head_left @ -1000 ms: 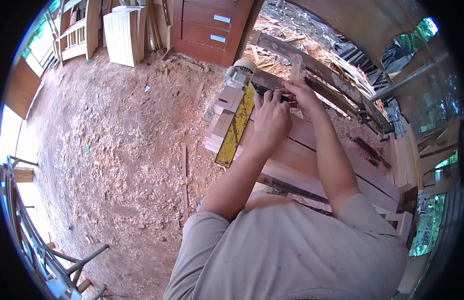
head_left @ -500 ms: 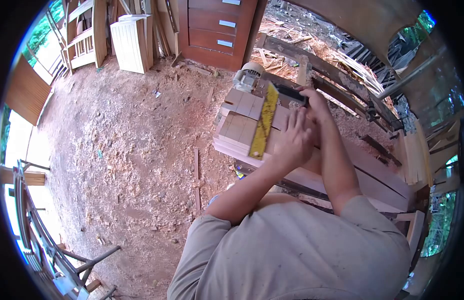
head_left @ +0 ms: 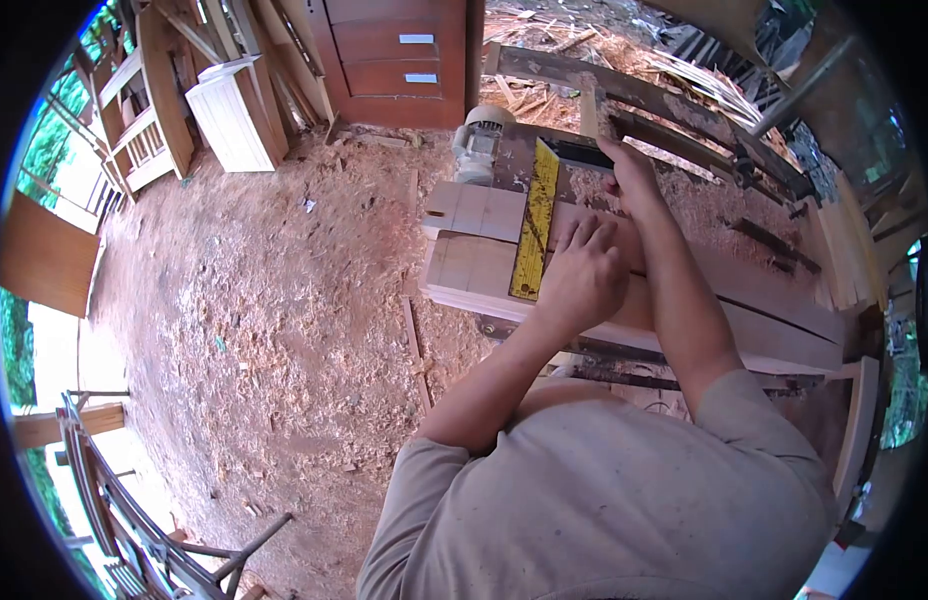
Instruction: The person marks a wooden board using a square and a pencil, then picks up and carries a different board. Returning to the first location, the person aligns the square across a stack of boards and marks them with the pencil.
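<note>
A try square with a yellow blade [head_left: 535, 225] and a dark stock lies across pale, pinkish boards [head_left: 474, 263] stacked side by side. My right hand [head_left: 629, 172] grips the stock at the far side of the boards, its thumb along the end. Close to the blade's right edge, my left hand [head_left: 587, 275] rests on the wood with its fingers curled. Whatever those fingers may hold is hidden beneath them. Thin dark lines cross the near board left of the blade, and a slot [head_left: 437, 213] shows in the farther one.
A motor-like machine part [head_left: 479, 145] stands beyond the boards' left end. Wood shavings cover the ground [head_left: 284, 330]. A reddish panelled door [head_left: 394, 70] and pale wooden pieces [head_left: 239, 115] stand at the back. Dark beams [head_left: 674, 105] run along the right.
The try square's blade has turned more upright in view and sits flatter across the boards. My left hand has settled beside the blade, fingers more curled. The whole view has shifted slightly.
</note>
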`<action>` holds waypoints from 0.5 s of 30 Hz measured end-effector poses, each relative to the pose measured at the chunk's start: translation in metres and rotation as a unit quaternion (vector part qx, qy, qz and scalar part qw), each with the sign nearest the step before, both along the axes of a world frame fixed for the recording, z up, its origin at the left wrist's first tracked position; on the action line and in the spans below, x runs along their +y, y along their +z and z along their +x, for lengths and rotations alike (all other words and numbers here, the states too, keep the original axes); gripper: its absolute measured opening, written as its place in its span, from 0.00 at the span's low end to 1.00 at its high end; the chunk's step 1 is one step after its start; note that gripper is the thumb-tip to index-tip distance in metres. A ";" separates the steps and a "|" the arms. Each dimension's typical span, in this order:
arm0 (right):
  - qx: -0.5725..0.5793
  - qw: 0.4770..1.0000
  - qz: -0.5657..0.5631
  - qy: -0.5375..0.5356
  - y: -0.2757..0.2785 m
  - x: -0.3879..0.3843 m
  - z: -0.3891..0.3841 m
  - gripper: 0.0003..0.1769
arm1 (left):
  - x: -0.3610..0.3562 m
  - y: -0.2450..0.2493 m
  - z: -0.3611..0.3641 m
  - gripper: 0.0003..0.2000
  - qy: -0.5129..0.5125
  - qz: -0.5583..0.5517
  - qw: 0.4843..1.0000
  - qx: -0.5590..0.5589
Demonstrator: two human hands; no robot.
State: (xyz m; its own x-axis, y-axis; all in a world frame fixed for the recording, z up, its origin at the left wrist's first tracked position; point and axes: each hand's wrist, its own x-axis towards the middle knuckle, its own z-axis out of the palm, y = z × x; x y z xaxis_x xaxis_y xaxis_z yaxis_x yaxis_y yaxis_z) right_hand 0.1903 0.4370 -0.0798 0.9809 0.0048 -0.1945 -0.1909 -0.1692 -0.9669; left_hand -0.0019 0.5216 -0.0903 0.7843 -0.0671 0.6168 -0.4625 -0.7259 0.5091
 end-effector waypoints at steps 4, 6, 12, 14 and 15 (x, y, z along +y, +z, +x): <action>0.005 1.000 -0.004 0.018 -0.004 -0.004 0.003 0.19 | 0.002 0.002 0.000 0.09 -0.015 -0.003 1.000 0.004; -0.011 0.999 -0.031 0.022 -0.002 -0.001 0.001 0.20 | 0.002 0.002 -0.001 0.09 -0.012 -0.003 1.000 0.003; -0.030 0.997 -0.062 0.023 0.003 0.004 -0.007 0.20 | 0.002 0.004 -0.001 0.09 -0.011 -0.017 1.000 0.002; -0.017 0.996 -0.077 0.032 0.001 0.002 -0.005 0.20 | 0.002 0.002 0.001 0.08 -0.019 -0.019 1.000 -0.006; -0.003 0.995 -0.091 0.038 0.000 0.003 -0.003 0.20 | 0.003 0.002 0.001 0.08 -0.014 -0.020 1.000 -0.008</action>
State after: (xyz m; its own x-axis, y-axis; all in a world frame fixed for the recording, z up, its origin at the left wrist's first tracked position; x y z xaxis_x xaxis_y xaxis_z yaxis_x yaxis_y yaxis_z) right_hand 0.1871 0.4395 -0.0793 0.9801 0.0443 -0.1934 -0.1654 -0.3560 -0.9197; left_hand -0.0004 0.5243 -0.0888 0.7723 -0.0639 0.6320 -0.4908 -0.6918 0.5297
